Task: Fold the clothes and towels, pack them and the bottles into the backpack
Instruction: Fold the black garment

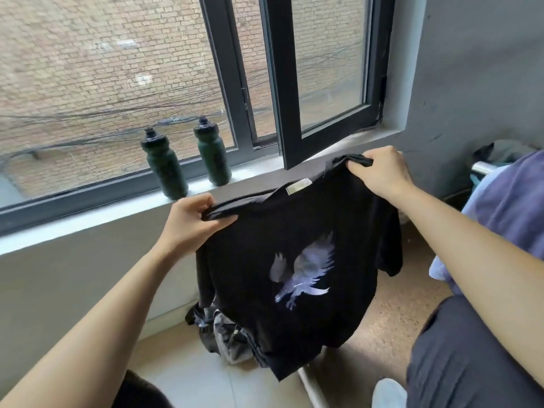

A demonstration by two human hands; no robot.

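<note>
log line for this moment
black t-shirt: held up, unfolded | left hand: pinches shoulder | right hand: pinches shoulder | bottles: both on windowsill

Bare forearms reach in from 7 and 4 o'clock, the left grip [191,223] near 9 o'clock, the right grip [381,170] higher toward 2 o'clock, each pinching the black T-shirt [259,260] between thumb and curled fingers.

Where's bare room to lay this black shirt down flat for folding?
Windowsill left of the left-hand bottle is bare, though narrow. Pale floor tiles between the wall and the grey bag are free. Under the shirt it's crowded by that bag; bedding fills the right.
</note>
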